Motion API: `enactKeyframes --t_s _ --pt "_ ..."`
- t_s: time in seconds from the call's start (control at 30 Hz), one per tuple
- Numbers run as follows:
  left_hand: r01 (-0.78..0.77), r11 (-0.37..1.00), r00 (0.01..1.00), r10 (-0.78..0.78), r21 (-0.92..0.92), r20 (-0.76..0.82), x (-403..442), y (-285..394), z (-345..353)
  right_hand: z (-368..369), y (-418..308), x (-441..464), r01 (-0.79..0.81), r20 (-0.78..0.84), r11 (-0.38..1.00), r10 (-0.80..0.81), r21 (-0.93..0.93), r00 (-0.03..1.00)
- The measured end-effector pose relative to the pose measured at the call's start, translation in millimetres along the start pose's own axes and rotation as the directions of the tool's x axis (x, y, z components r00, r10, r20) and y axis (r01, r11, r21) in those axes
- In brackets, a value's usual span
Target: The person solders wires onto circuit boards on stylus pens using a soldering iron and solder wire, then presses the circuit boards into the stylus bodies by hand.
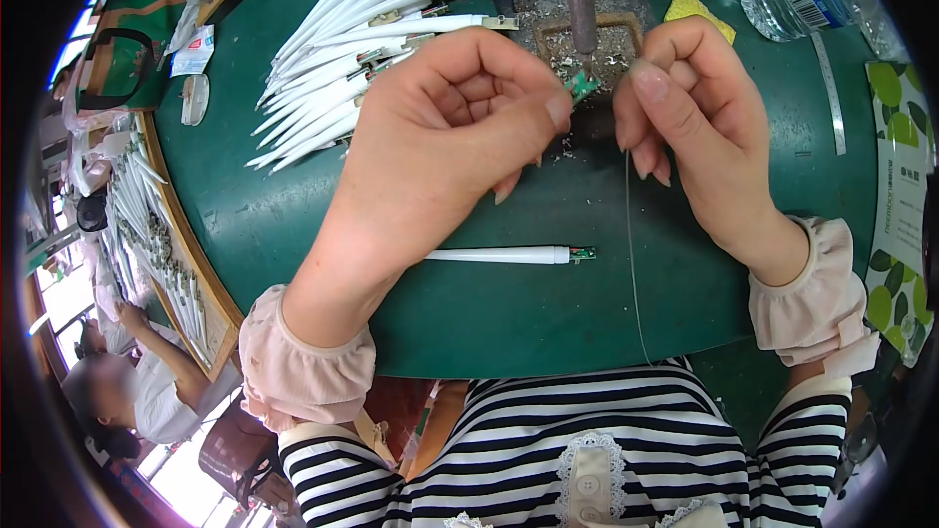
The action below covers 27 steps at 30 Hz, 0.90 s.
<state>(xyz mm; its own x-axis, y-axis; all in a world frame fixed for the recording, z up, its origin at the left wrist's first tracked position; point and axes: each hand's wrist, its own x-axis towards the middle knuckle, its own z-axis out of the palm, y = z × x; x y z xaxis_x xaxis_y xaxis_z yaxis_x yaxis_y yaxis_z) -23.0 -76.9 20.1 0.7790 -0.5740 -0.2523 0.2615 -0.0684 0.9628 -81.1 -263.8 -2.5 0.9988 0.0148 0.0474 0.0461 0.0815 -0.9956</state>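
Between the thumb and index finger of my left hand (455,127) is a small green circuit board (582,87), pinched at its end. My right hand (699,127) is just to its right, its thumb and index finger closed on a thin wire (631,244) that hangs down to the table's front edge. Below my hands lies one white pen-shaped stick (514,255) with a green board at its right end. Many similar white sticks (323,78) are piled behind and left of my left hand.
A metal rod (579,0) stands over a debris-strewn tray (621,2) at the back. Nearby are a yellow sponge (699,10), a plastic bottle (797,0), a ruler (829,98) and a leaf-patterned packet (898,196). A co-worker (156,381) sits at the left beside a wooden-edged tray (227,332).
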Motion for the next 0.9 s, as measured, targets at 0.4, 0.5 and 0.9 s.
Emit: enactKeyframes --t_s 0.4,0.5,0.9 --pt "-0.536 0.355 0.828 0.399 0.766 0.394 -19 -28 19 -3 3 -3 -0.017 0.005 0.997 0.017 0.072 1.0" --pt "-0.493 0.376 0.827 0.482 0.785 0.289 -12 -17 8 -2 3 -3 -0.024 0.008 0.997 0.023 0.075 1.0" --pt "-0.29 0.649 0.95 0.281 0.703 0.133 -10 9 -7 2 -4 -5 -0.072 0.075 0.996 0.068 0.053 0.995"
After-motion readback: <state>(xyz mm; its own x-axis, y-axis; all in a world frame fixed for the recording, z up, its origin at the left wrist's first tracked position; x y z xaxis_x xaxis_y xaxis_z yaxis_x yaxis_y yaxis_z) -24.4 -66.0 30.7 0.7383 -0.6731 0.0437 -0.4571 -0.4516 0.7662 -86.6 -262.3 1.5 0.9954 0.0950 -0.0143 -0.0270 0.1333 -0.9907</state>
